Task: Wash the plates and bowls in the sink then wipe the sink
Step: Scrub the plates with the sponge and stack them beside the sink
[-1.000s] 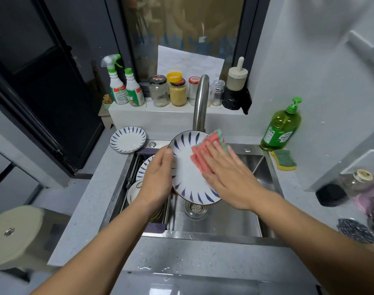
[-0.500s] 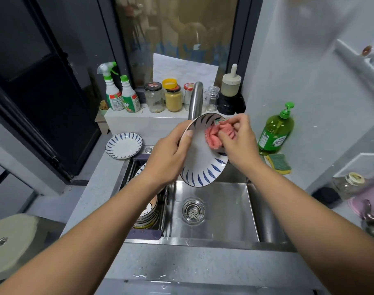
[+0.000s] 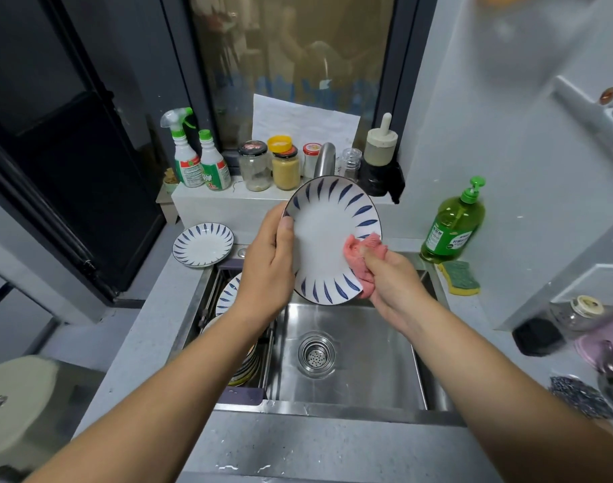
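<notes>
The plate is gripped at its left rim by the left hand; the cloth, bunched in the right hand, is pressed on its lower-right rim.

The plate looks like glossy glazed ceramic, the cloth soft and wrinkled, the sink brushed metal, and the soap bottle clear plastic.

dark window, pale wall, grey counter
</notes>
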The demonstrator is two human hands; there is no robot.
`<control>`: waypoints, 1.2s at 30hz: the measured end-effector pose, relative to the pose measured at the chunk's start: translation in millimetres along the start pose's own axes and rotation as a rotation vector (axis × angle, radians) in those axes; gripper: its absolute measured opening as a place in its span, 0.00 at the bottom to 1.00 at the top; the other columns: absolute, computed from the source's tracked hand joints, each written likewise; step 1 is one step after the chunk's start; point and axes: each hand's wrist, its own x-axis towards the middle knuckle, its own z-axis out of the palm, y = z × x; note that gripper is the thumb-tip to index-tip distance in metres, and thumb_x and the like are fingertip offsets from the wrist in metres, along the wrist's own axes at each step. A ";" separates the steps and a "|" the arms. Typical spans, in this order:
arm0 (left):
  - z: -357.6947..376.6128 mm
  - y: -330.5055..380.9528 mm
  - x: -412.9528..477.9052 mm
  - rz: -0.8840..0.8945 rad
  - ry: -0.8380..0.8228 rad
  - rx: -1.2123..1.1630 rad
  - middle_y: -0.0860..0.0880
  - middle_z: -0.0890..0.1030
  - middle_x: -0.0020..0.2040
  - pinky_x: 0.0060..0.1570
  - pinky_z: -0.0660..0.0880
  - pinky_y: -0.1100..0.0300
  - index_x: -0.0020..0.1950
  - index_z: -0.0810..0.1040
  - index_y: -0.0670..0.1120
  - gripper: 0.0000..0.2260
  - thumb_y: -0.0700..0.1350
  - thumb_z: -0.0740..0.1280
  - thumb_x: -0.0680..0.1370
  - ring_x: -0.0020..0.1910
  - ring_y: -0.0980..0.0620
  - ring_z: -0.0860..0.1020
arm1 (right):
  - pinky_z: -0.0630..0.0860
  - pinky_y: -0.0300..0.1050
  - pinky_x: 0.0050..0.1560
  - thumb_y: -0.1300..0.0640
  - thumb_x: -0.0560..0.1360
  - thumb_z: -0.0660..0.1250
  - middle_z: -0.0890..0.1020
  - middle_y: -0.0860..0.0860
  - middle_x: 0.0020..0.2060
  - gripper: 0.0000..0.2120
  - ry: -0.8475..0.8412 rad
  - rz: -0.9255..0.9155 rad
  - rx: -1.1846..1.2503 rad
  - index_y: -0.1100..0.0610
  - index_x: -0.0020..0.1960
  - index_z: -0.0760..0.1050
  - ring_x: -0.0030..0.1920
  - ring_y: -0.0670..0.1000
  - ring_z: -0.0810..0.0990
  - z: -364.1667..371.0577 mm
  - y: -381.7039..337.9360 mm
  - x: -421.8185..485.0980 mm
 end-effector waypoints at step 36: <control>-33.9 25.0 -15.5 0.103 -0.490 -0.014 0.54 0.85 0.60 0.70 0.68 0.64 0.41 0.86 0.50 0.10 0.53 0.81 0.67 0.70 0.58 0.76 | 0.85 0.60 0.45 0.57 0.79 0.68 0.82 0.67 0.37 0.12 -0.029 0.076 -0.376 0.67 0.49 0.81 0.35 0.58 0.81 -45.9 -77.3 -45.8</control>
